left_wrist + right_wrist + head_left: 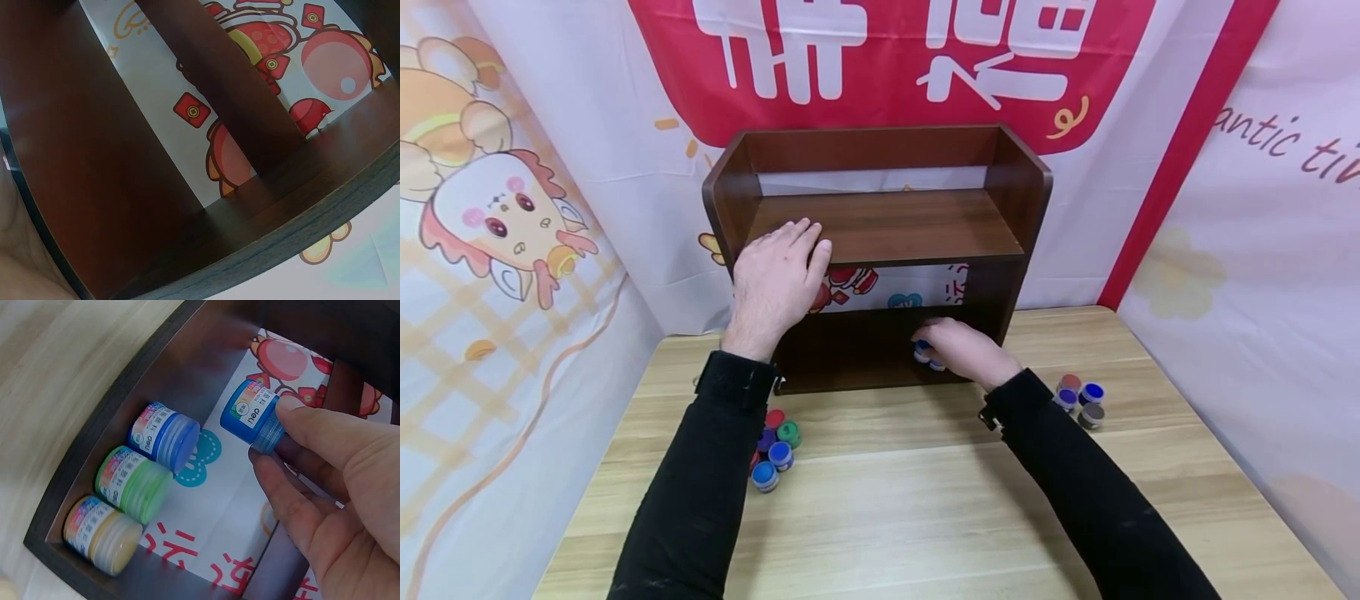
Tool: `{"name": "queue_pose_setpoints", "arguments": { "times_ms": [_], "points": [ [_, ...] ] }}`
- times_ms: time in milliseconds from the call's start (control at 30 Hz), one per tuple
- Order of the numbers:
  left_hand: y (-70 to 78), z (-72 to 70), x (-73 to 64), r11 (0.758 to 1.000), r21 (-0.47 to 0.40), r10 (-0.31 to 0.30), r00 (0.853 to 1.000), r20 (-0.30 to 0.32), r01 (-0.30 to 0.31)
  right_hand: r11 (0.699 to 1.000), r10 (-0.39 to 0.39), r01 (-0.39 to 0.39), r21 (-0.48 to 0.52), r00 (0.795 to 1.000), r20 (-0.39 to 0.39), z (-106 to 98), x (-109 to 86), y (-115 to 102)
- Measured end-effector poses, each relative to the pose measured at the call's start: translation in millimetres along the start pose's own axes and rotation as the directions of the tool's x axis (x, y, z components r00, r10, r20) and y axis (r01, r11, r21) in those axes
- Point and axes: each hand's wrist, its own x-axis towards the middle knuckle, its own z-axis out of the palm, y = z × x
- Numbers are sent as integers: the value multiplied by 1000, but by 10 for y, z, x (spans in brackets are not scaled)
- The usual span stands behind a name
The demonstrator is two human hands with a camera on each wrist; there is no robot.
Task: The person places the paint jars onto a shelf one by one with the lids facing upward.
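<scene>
A dark brown wooden shelf unit (880, 225) stands on the table. My left hand (781, 279) rests on the front left of its upper board, fingers extended; the left wrist view shows only part of this hand (25, 237) at the edge. Inside the lower compartment, my right hand (966, 350) pinches a blue paint jar (250, 412) by its lid between thumb and fingers. Beside it on the bottom board are a blue jar (164, 436), a green jar (133, 483) and a yellow jar (102, 533) in a row, largely hidden by the hand in the head view.
Left of centre on the table (895, 508), several paint jars (781, 454) cluster near my left sleeve, which partly covers them. More jars (1091, 393) stand by my right forearm. Printed cloth (1247, 217) hangs behind and at both sides.
</scene>
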Motion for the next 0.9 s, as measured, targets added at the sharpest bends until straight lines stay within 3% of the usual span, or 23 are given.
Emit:
{"name": "queue_pose_setpoints", "arguments": {
  "times_ms": [333,900],
  "points": [
    [11,-18,-7,1000,-2,-2,1000,-1,2,1000,26,-26,5,999,37,154,138,73],
    [20,-51,-23,1000,6,-5,1000,19,5,1000,17,-16,-16,999,46,335,148,111]
  ]
}}
